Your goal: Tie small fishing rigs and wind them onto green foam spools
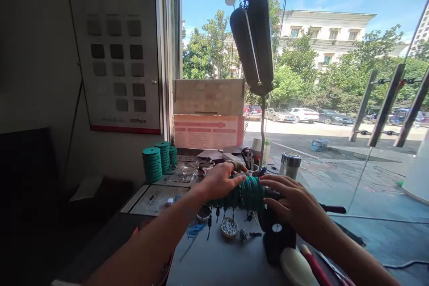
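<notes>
A row of teal cord bracelets (250, 193) sits packed side by side on a dark stand (279, 237), with black tassel-like ends (209, 228) hanging below. My left hand (223, 179) is closed over the top of the row, its thumb along the bracelets and its other fingers partly hidden behind them. At the right end, my right hand (288, 194) holds the last bracelets between thumb and fingers. Under the row stands a small round dish (229, 227) of silvery beads, with a few dark small parts (246, 234) beside it.
Stacks of teal spools (152, 165) stand at the back left. A metal canister (290, 165) and a lamp (253, 44) are by the window. Blue threads (196, 230) lie left of the dish. A red-handled tool (317, 268) and a pale rounded object (295, 268) lie at front right.
</notes>
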